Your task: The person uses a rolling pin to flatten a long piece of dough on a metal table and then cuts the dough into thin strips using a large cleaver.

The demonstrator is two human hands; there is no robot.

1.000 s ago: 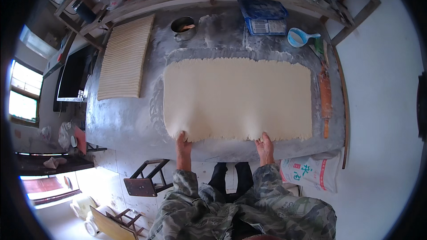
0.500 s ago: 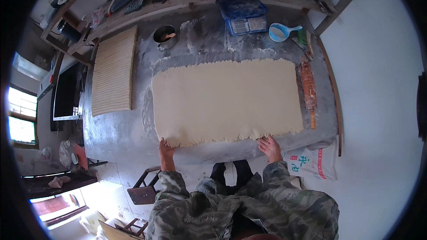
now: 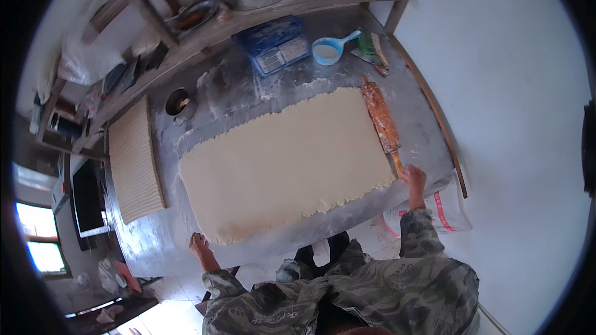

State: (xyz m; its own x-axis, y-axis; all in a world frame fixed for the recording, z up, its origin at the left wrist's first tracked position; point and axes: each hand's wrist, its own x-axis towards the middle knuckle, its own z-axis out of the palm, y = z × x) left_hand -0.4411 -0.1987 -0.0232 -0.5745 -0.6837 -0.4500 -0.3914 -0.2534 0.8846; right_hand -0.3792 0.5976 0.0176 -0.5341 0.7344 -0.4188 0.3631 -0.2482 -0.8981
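Note:
A large rectangular sheet of pale dough (image 3: 285, 167) lies flat on the grey work table (image 3: 146, 251), with ragged edges. At its right edge rests a wooden rolling pin (image 3: 382, 118), its roller dusted with flour. My right hand (image 3: 414, 177) is closed around the pin's near handle. Just off the sheet's front left corner, my left hand (image 3: 199, 246) is at the table's front edge, holding nothing, with its fingers loosely apart.
A ridged, pale slab (image 3: 135, 161) lies at the left. Toward the back stand a metal pot (image 3: 180, 107), a blue scale (image 3: 273, 43), a blue dipper (image 3: 328, 51) with white contents and a green brush (image 3: 365, 42). A cluttered wooden shelf (image 3: 230, 22) runs behind; a white wall rises at right.
My right hand has left the dough's front edge, moved right and taken hold of the rolling pin's handle. My left hand has come off the dough's corner. The whole view has turned.

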